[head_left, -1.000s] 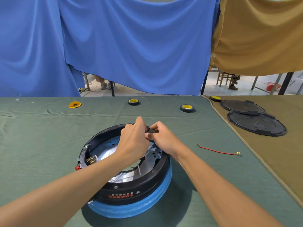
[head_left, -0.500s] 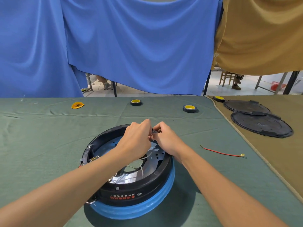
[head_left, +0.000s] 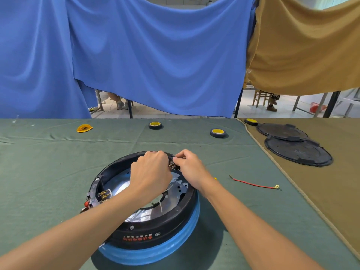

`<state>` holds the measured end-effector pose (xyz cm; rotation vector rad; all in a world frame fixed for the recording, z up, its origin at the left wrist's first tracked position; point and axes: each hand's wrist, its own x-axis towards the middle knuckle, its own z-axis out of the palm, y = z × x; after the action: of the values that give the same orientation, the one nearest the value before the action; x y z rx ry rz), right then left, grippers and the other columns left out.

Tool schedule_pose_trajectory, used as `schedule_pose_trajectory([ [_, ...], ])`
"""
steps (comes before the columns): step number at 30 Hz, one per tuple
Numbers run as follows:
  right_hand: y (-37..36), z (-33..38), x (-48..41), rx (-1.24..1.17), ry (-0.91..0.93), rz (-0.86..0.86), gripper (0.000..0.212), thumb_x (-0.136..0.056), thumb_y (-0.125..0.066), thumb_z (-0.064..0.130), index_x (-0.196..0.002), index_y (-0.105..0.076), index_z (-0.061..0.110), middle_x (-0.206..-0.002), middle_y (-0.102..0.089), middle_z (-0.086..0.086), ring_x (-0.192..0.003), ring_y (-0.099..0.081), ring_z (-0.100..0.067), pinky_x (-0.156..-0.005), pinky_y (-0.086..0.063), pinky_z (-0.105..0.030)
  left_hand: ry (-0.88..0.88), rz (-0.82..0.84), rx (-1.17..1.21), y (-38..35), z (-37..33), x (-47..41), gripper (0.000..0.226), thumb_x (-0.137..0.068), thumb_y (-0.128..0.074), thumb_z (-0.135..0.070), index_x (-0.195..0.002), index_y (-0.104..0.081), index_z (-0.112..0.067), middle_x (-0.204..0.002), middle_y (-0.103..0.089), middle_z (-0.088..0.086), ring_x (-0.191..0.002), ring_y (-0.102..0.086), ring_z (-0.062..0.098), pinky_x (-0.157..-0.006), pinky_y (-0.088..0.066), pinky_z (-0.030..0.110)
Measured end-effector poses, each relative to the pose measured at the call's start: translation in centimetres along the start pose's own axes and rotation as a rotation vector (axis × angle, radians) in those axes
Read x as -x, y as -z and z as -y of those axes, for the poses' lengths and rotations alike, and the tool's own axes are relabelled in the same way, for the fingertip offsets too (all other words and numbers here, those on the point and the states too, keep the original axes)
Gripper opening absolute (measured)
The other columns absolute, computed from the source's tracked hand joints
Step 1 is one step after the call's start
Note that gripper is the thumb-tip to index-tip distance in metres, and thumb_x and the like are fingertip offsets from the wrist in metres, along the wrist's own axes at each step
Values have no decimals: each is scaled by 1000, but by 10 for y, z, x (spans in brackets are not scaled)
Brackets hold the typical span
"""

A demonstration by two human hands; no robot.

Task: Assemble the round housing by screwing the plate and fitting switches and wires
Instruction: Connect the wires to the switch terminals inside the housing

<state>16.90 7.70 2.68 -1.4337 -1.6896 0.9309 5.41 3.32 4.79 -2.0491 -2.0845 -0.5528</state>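
A round black housing (head_left: 140,233) with a blue base ring lies on the green cloth, its shiny metal plate (head_left: 118,185) showing inside. At the housing's far rim sits a small switch (head_left: 172,165) with brass terminals. My left hand (head_left: 150,173) and my right hand (head_left: 190,168) meet over it, fingers curled, pinching the switch from both sides. Another fitted switch with brass pins (head_left: 104,194) sits on the left rim. A white wire (head_left: 160,205) runs across the plate.
A red wire (head_left: 253,184) with a ring terminal lies right of the housing. Two tape rolls (head_left: 155,125) (head_left: 218,132) and a yellow piece (head_left: 84,128) lie farther back. Two black round covers (head_left: 298,152) rest on the brown cloth at right, beside a third roll (head_left: 251,121).
Both hands stayed at the housing's far rim and shifted slightly around the switch. The camera view drifted a little; the housing has not moved.
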Motion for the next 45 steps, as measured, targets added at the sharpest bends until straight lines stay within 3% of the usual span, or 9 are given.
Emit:
schedule_pose_trajectory([
  [5,-1,2,1,3,-28,-33,20,-99,-42,29,-96,-57,17,-106,-62,-5,-103,-54,-25,-92,-45,-45,8,9,-24,-3,-6,-2,26,-87,-58,-11,-67,-43,-17,-64,-38,-4,-67,-44,25,-59,-31,32],
  [9,0,2,3,-61,-24,-69,26,-100,-41,28,-83,-57,16,-79,-58,-2,-79,-52,-23,-71,-40,-37,-13,48,-107,2,-8,-5,28,-92,-58,-18,-72,-38,-17,-68,-39,-2,-72,-44,26,-62,-30,33],
  [13,16,-4,5,-86,32,-213,31,-101,-43,26,-95,-68,10,-102,-70,-5,-99,-60,-23,-89,-44,-36,-181,-66,-175,3,-15,-1,22,-99,-46,-32,-82,-47,-18,-100,-65,3,-96,-58,27,-73,-30,32],
  [17,57,-42,11,420,83,-398,27,-98,-42,15,-111,-66,11,-115,-63,-8,-113,-49,-27,-93,-37,-35,-308,67,12,-10,-23,0,50,-103,-25,-52,-110,-56,-13,-120,-60,3,-123,-50,25,-97,-34,36],
  [23,97,-94,24,877,-110,-319,28,-100,-43,26,-113,-64,11,-119,-57,-8,-112,-46,-28,-92,-39,-37,-318,181,36,-17,-23,-2,50,-102,-24,-53,-89,-51,-13,-95,-54,0,-115,-53,23,-104,-34,37],
  [25,99,-98,25,861,-67,-345,25,-100,-48,28,-108,-67,14,-112,-61,-6,-106,-50,-26,-86,-42,-36,-329,177,33,-16,-23,-2,46,-102,-24,-52,-85,-46,-16,-90,-48,-3,-112,-54,23,-103,-35,38],
  [31,97,-96,28,880,-9,-339,15,-99,-50,26,-104,-62,18,-108,-60,-2,-102,-52,-21,-83,-45,-35,-317,186,81,-19,-22,-1,62,-103,-24,-54,-134,-55,-10,-148,-48,5,-143,-34,19,-119,-21,37],
  [41,95,-101,32,936,170,-382,17,-97,-53,27,-105,-65,17,-120,-46,0,-114,-37,-20,-94,-38,-31,-315,166,85,-17,-23,1,59,-103,-26,-52,-130,-57,-10,-141,-55,6,-136,-43,20,-116,-24,37],
  [45,83,-67,30,605,257,-413,9,-96,-56,23,-96,-64,18,-117,-43,0,-116,-31,-18,-94,-28,-24,-302,80,213,-9,-25,4,49,-104,-35,-44,-126,-58,-8,-129,-62,6,-123,-54,23,-109,-32,34],
])
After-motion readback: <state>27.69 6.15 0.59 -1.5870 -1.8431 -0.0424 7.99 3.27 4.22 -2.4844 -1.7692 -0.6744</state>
